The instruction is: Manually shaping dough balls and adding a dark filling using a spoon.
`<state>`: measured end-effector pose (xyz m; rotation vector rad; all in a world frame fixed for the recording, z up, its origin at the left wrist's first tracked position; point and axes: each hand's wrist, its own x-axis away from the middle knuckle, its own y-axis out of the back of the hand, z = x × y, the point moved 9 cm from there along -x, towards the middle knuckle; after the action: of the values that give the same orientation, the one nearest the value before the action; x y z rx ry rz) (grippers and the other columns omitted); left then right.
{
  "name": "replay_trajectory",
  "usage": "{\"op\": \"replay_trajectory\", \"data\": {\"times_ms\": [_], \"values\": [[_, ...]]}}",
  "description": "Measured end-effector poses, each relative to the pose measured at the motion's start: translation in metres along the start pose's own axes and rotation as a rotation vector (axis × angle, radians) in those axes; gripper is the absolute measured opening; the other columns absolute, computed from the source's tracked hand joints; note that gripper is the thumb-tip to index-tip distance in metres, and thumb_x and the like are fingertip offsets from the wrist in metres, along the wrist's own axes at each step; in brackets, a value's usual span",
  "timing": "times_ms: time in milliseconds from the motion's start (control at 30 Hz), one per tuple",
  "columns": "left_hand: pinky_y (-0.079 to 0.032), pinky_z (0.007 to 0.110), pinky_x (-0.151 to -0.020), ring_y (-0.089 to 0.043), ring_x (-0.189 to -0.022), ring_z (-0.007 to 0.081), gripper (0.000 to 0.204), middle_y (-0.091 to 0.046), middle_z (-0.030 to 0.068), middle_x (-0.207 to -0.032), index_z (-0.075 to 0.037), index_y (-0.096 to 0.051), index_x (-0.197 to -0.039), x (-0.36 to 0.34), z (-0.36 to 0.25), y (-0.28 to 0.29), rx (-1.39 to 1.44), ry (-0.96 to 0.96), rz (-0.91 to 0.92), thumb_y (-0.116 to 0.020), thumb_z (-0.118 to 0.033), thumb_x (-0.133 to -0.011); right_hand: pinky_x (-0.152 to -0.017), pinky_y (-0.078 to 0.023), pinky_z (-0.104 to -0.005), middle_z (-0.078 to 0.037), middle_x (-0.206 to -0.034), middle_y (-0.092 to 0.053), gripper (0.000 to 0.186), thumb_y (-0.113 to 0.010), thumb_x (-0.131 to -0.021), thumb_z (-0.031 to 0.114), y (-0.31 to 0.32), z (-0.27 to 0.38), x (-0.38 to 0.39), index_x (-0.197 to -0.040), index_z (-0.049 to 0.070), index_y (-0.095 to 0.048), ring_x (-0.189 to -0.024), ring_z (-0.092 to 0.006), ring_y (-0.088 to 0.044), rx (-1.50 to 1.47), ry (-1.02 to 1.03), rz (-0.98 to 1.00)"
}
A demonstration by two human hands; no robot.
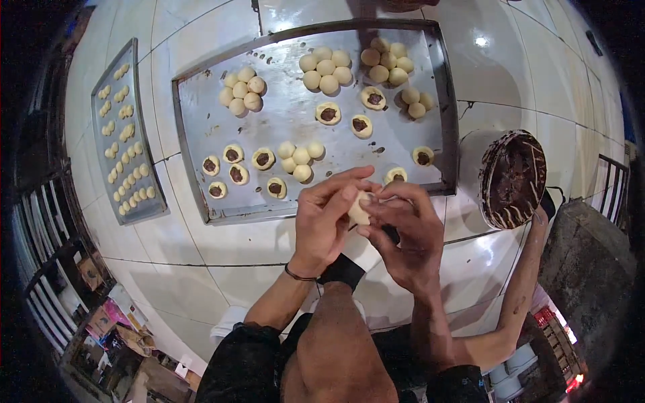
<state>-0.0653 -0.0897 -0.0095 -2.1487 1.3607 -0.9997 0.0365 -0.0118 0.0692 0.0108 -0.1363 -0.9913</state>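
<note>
Nearest the camera, one bare bent knee (342,356) rises between two forearms. Beyond it, the left hand (324,220), a thin dark band (299,275) around its wrist, curls thumb and fingers around one small piece of pale cream dough (359,211), while the right hand (410,235) pinches the same piece from the other side. From this view, the piece appears against the near rim of a large rectangular grey metal tray (282,121). On this tray lie eleven flattened dough discs (328,114) topped with dark brown filling, one partly behind the right hand. Five groups of smooth cream dough balls (326,68) rest there too: three of seven, one of five and one with three visible. To the right is one white bucket (474,168), its inside coated with dark brown paste (514,176). Farther left, one smaller, narrow metal tray (136,107) carries many little pale dough lumps (138,148), too small to count surely. White glossy floor tiles (181,242) spread beneath everything.
</note>
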Motion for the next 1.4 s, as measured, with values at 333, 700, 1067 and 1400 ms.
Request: {"op": "replay_trajectory", "data": {"times_ms": [333, 700, 1067, 1400], "values": [[-0.043, 0.041, -0.111, -0.050, -0.137, 0.0327, 0.045, -0.050, 0.0235, -0.150, 0.003, -0.057, -0.139, 0.007, -0.035, -0.039, 0.130, -0.150, 0.164, -0.059, -0.023, -0.102, -0.063, -0.046, -0.0254, -0.009, -0.097, -0.066, 0.018, -0.079, -0.079, -0.004, 0.000, 0.006, 0.002, -0.096, 0.000, -0.073, -0.075, -0.0143, -0.056, -0.034, 0.067, 0.046], [-0.046, 0.037, -0.108, -0.055, -0.130, 0.0301, 0.054, -0.055, 0.0229, -0.144, 0.001, -0.043, -0.148, 0.010, -0.025, -0.018, -0.151, -0.091, 0.050, -0.061, -0.018, -0.101, -0.066, -0.048, -0.0251, -0.010, -0.099, -0.067, 0.020, -0.075, -0.081, -0.008, -0.010, -0.009, -0.001, -0.099, -0.001, -0.071, -0.076, -0.0143, -0.057, -0.161, -0.090, 0.135], [-0.047, 0.023, -0.070, -0.057, -0.077, 0.0124, 0.036, -0.065, 0.0075, -0.097, 0.000, -0.055, -0.129, 0.011, -0.019, 0.002, -0.488, -0.037, -0.001, -0.062, -0.024, -0.103, -0.066, -0.050, -0.0240, -0.008, -0.097, -0.066, 0.027, -0.070, -0.082, -0.012, -0.008, 0.006, -0.001, -0.106, -0.001, -0.071, -0.076, -0.0141, -0.057, 0.095, 0.009, 0.040], [-0.040, 0.021, -0.058, -0.050, -0.064, 0.0063, 0.036, -0.060, 0.0031, -0.089, -0.002, -0.057, -0.120, 0.012, -0.004, 0.000, -0.250, 0.070, 0.037, -0.049, -0.035, -0.110, -0.064, -0.047, -0.0269, -0.008, -0.096, -0.066, 0.030, -0.069, -0.081, -0.014, -0.016, -0.021, 0.012, -0.106, 0.003, -0.071, -0.073, -0.0133, -0.055, -0.115, -0.206, 0.050]]}}
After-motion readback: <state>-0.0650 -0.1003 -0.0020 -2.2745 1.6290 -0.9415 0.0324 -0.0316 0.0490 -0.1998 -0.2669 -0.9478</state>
